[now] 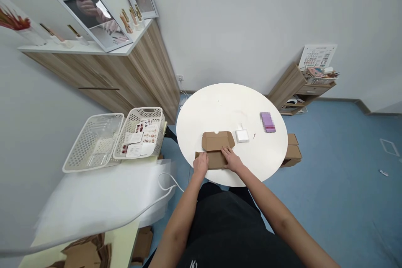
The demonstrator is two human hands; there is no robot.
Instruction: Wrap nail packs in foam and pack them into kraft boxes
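A flat brown cardboard box point(216, 146) lies partly folded on the near side of the round white table point(220, 104), its lid flap standing up toward the back. My left hand point(201, 163) grips the box's left end with curled fingers. My right hand point(230, 158) presses on the box's front right part, fingers bent over the cardboard. A small white packet point(242, 135) lies just right of the box. Further right sits a purple block point(267, 122).
Two white baskets stand on a side table to the left, one empty point(94, 142), one holding printed cards point(143, 134). Foam sheet point(94, 201) covers that table. Flat cardboard boxes point(292, 150) stack on the floor right of the round table. Wooden cabinets line the walls.
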